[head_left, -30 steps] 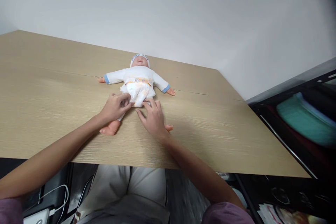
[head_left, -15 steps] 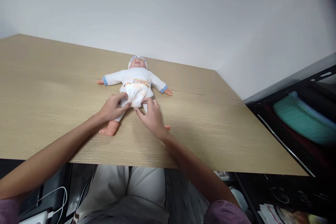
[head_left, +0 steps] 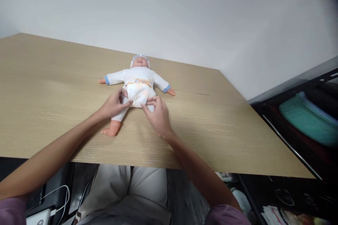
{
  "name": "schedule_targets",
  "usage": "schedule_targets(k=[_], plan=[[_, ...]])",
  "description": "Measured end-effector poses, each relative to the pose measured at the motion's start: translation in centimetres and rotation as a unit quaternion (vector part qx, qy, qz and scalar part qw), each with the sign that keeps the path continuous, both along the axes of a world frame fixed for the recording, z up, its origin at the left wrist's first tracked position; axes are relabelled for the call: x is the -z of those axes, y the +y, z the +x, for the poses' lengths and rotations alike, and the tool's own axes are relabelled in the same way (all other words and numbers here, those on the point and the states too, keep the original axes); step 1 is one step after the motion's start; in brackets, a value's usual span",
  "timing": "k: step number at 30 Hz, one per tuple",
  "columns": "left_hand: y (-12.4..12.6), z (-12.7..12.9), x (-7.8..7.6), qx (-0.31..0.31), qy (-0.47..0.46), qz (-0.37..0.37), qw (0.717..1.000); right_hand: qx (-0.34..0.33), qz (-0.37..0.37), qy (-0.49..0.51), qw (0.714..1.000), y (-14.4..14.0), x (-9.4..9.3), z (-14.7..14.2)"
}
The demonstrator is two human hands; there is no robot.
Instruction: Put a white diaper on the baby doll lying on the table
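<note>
A baby doll [head_left: 120, 76] in white clothes with blue cuffs lies on its back, head toward the wall and arms spread. Around its hips is a white diaper [head_left: 137, 93] with an orange-edged waistband. My left hand [head_left: 114, 103] pinches the diaper's leg edge on the left, thumb near the crotch. On the other side, my right hand [head_left: 157, 114] has thumb and fingers closed on the opposite leg edge. One bare foot [head_left: 112, 129] of the doll shows below my left hand; the other leg is mostly covered by my right hand.
The wooden table [head_left: 211, 130] reaches back to a pale wall [head_left: 158, 14]. At the right stands a dark shelf with green cloth [head_left: 307, 119]. Below the table's front edge are my legs [head_left: 148, 182], and a white device with a cable [head_left: 38, 218] at lower left.
My right hand has shifted slightly right along the diaper's leg edge, covering the doll's other foot. The diaper front looks flatter and wider at the crotch. My left hand stays at its side.
</note>
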State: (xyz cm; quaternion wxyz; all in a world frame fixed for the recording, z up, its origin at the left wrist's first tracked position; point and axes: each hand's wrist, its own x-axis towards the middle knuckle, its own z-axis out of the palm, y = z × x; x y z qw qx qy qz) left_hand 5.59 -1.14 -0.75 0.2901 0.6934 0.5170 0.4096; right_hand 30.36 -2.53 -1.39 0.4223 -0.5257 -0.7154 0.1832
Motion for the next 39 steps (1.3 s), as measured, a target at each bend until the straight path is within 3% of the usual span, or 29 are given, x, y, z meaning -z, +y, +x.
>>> schedule_targets(k=[5, 13, 21, 28, 32, 36, 39], plan=[[-0.2, 0.4, 0.3, -0.057, -0.046, -0.035, 0.997, -0.008, -0.001, -0.042, 0.999, -0.2, -0.4, 0.0], [-0.9, 0.6, -1.2, 0.002, -0.014, -0.076, 0.997, -0.030, -0.016, -0.044, 0.998, 0.1, -0.2, -0.3], [-0.8, 0.6, -1.8, 0.019, -0.186, -0.168, 0.968, -0.033, -0.071, 0.025, 0.997, 0.4, -0.4, 0.1], [-0.6, 0.8, -1.5, 0.016, -0.242, -0.193, 0.951, 0.001, 0.003, 0.022, 1.000, 0.3, 0.1, 0.2], [-0.6, 0.1, -0.9, -0.013, -0.283, -0.211, 0.935, -0.013, -0.009, 0.008, 1.000, -0.2, 0.4, 1.2], [-0.7, -2.8, -1.1, -0.041, -0.223, -0.190, 0.955, -0.054, -0.026, -0.007, 0.998, -1.5, 0.1, 3.5], [0.4, -5.9, -1.5, -0.070, -0.053, -0.088, 0.992, -0.033, 0.022, -0.023, 0.999, -0.1, -0.4, 5.9]])
